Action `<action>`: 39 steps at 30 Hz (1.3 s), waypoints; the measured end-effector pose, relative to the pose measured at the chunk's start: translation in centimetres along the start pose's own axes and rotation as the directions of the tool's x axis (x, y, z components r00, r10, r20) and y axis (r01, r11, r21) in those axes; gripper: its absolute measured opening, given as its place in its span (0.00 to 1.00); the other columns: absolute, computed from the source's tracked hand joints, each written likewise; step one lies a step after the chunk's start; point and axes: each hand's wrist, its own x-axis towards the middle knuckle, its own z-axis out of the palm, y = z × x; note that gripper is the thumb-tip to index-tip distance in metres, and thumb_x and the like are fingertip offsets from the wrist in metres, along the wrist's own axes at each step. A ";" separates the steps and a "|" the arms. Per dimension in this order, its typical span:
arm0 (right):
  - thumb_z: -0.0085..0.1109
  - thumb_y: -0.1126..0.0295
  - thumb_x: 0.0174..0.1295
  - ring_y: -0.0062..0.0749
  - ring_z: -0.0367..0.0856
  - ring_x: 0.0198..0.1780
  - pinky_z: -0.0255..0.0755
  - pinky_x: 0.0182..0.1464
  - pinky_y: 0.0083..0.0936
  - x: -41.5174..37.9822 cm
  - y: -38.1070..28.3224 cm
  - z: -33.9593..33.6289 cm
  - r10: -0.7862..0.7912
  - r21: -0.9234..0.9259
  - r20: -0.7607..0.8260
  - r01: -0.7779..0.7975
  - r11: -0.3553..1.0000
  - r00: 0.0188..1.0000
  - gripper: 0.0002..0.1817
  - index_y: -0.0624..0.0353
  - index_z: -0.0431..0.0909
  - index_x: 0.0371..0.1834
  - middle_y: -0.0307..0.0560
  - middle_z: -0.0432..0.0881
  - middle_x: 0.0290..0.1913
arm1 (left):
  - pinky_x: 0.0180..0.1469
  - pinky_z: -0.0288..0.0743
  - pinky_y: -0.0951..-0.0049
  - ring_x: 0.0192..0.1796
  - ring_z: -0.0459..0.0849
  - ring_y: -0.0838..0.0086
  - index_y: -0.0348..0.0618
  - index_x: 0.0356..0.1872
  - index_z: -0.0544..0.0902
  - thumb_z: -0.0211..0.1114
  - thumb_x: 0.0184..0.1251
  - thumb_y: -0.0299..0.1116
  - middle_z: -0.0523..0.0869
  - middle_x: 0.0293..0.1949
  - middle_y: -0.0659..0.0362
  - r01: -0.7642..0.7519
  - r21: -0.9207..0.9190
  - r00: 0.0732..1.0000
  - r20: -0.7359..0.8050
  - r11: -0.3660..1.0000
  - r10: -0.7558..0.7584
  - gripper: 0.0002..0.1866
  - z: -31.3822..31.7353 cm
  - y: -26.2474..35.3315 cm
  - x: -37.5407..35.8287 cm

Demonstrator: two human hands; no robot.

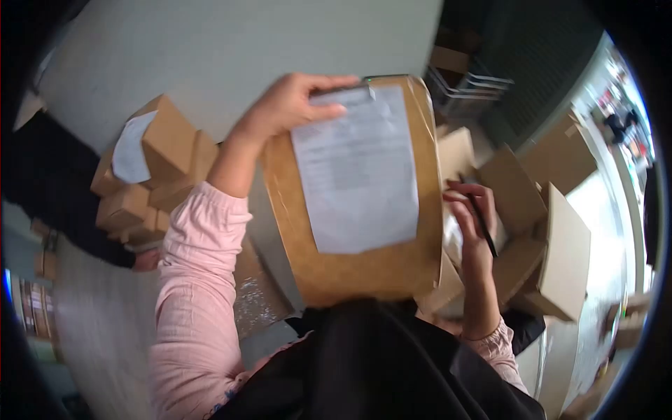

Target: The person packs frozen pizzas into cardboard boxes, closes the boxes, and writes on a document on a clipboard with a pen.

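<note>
A brown clipboard is in front of my body, with a printed white sheet lying on it; the print is too blurred to read. My left hand is at the top left of the board, gripping its upper edge near the clip, thumb over the paper. Beside the board's right edge, my right hand has its fingers closed round a thin black pen, which points down.
Stacked brown boxes stand at the left, one bearing a white paper. A person in dark clothing is beside them. Open cardboard boxes fill the right side. A wire rack stands behind.
</note>
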 end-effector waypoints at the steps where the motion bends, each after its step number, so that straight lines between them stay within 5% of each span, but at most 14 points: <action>1: 0.58 0.77 0.57 0.19 0.74 0.37 0.69 0.40 0.19 -1.1 0.8 -1.4 0.104 -0.056 -0.007 -0.104 0.993 0.995 0.13 0.60 0.68 0.44 0.43 0.77 0.39 | 0.57 0.67 0.78 0.52 0.76 0.79 0.39 0.55 0.76 0.67 0.55 0.30 0.79 0.54 0.59 -0.033 -0.026 0.999 0.035 0.999 0.034 0.24 3.0 -0.1 1.7; 3: 0.58 0.77 0.57 0.19 0.74 0.35 0.70 0.37 0.18 -4.2 4.3 -3.7 0.296 0.338 -0.078 -0.254 0.906 0.952 0.13 0.58 0.66 0.42 0.41 0.78 0.35 | 0.54 0.69 0.80 0.47 0.79 0.80 0.44 0.54 0.78 0.69 0.53 0.33 0.83 0.47 0.59 -0.096 0.008 0.989 0.112 0.995 0.095 0.24 9.6 -0.6 3.6; 5: 0.58 0.77 0.56 0.19 0.74 0.33 0.70 0.34 0.18 -5.9 6.9 -5.9 0.375 0.381 -0.171 -0.290 0.878 0.911 0.13 0.57 0.64 0.40 0.40 0.78 0.32 | 0.59 0.66 0.72 0.54 0.75 0.68 0.52 0.57 0.76 0.71 0.49 0.35 0.79 0.50 0.54 -0.034 0.097 0.982 0.188 0.995 0.016 0.29 14.5 -0.9 4.1; 7: 0.59 0.78 0.55 0.18 0.73 0.32 0.69 0.32 0.17 -7.0 10.3 -7.5 0.437 0.332 -0.347 -0.327 0.885 0.830 0.12 0.59 0.67 0.39 0.39 0.77 0.31 | 0.64 0.58 0.63 0.63 0.63 0.57 0.56 0.61 0.72 0.72 0.45 0.37 0.67 0.60 0.50 -0.297 0.629 0.887 -0.097 0.719 0.451 0.36 19.5 -1.4 2.4; 9: 0.58 0.80 0.54 0.17 0.72 0.30 0.68 0.31 0.17 -7.9 17.3 -9.5 0.074 0.089 -0.350 -0.045 0.995 0.934 0.09 0.59 0.69 0.36 0.37 0.76 0.29 | 0.67 0.48 0.49 0.68 0.50 0.46 0.61 0.63 0.69 0.72 0.43 0.39 0.56 0.66 0.48 -0.198 0.517 0.957 -0.082 0.833 0.279 0.39 23.2 -1.5 -1.7; 10: 0.56 0.82 0.54 0.22 0.72 0.27 0.66 0.32 0.18 -8.1 16.0 -8.2 0.112 -0.213 -0.431 -0.222 0.952 0.896 0.07 0.60 0.71 0.34 0.40 0.75 0.28 | 0.66 0.48 0.48 0.68 0.50 0.45 0.61 0.62 0.70 0.72 0.43 0.39 0.57 0.66 0.47 -0.131 0.523 0.975 -0.089 0.842 0.206 0.38 23.9 -2.7 -4.4; 12: 0.57 0.81 0.53 0.29 0.73 0.30 0.67 0.36 0.21 -8.3 14.4 -7.6 0.004 -0.448 -0.430 -0.218 0.867 0.903 0.08 0.60 0.72 0.35 0.45 0.76 0.30 | 0.66 0.47 0.46 0.68 0.48 0.42 0.61 0.61 0.72 0.70 0.47 0.40 0.56 0.66 0.47 0.028 0.473 0.998 -0.057 0.881 -0.001 0.33 26.4 -3.5 -9.4; 13: 0.57 0.80 0.52 0.36 0.74 0.34 0.68 0.40 0.25 -8.3 13.3 -7.2 -0.100 -0.663 -0.385 -0.200 0.721 0.918 0.08 0.60 0.72 0.35 0.49 0.77 0.33 | 0.66 0.47 0.46 0.68 0.48 0.42 0.61 0.61 0.72 0.70 0.47 0.40 0.56 0.66 0.47 0.032 0.478 0.999 -0.041 0.878 -0.014 0.33 27.0 -3.8 -11.3; 14: 0.60 0.78 0.50 0.48 0.73 0.43 0.66 0.47 0.32 -7.3 11.2 -7.0 -0.464 -0.905 -0.175 0.044 0.422 0.869 0.09 0.61 0.73 0.35 0.55 0.78 0.40 | 0.66 0.48 0.47 0.68 0.49 0.42 0.60 0.60 0.73 0.69 0.50 0.41 0.56 0.67 0.47 0.071 0.470 0.997 -0.071 0.880 -0.043 0.31 27.5 -4.1 -12.9; 15: 0.58 0.78 0.50 0.52 0.71 0.49 0.64 0.50 0.36 -7.1 11.2 -7.2 -0.468 -0.914 -0.159 0.049 0.402 0.869 0.09 0.61 0.73 0.35 0.55 0.78 0.43 | 0.66 0.48 0.48 0.68 0.49 0.43 0.60 0.60 0.73 0.67 0.52 0.41 0.56 0.67 0.47 0.112 0.460 0.992 -0.104 0.881 -0.071 0.29 27.8 -4.5 -14.0; 17: 0.57 0.81 0.47 0.49 0.72 0.47 0.65 0.48 0.35 -6.6 10.0 -6.7 -0.452 -0.882 -0.111 0.122 0.455 0.885 0.10 0.60 0.73 0.35 0.55 0.78 0.42 | 0.67 0.48 0.51 0.69 0.49 0.44 0.57 0.60 0.73 0.67 0.54 0.39 0.57 0.67 0.48 0.136 0.447 0.990 -0.094 0.884 -0.104 0.29 27.6 -4.0 -14.7; 19: 0.57 0.80 0.43 0.46 0.73 0.45 0.66 0.47 0.35 -7.4 10.1 -6.0 -0.238 -0.676 0.064 0.218 0.704 0.969 0.12 0.60 0.73 0.34 0.55 0.78 0.41 | 0.68 0.47 0.54 0.70 0.49 0.45 0.55 0.61 0.72 0.66 0.56 0.37 0.58 0.68 0.48 0.160 0.429 0.987 -0.092 0.889 -0.133 0.28 27.3 -3.8 -15.0; 23: 0.54 0.75 0.47 0.42 0.71 0.52 0.66 0.49 0.32 -8.7 11.0 -2.2 -0.124 -0.695 0.376 0.368 0.617 0.918 0.12 0.57 0.71 0.37 0.53 0.74 0.54 | 0.67 0.52 0.56 0.69 0.57 0.51 0.53 0.60 0.73 0.65 0.57 0.35 0.61 0.67 0.50 0.155 0.271 0.988 -0.049 0.950 -0.147 0.27 26.7 -4.8 -15.1; 39: 0.54 0.76 0.48 0.44 0.69 0.53 0.67 0.53 0.32 -8.0 11.3 -3.0 0.021 -0.745 0.445 0.358 0.563 0.895 0.14 0.58 0.69 0.41 0.55 0.71 0.59 | 0.61 0.56 0.62 0.68 0.59 0.56 0.53 0.56 0.77 0.65 0.53 0.38 0.66 0.65 0.51 0.147 0.238 0.989 -0.068 0.960 -0.135 0.25 27.0 -6.6 -15.8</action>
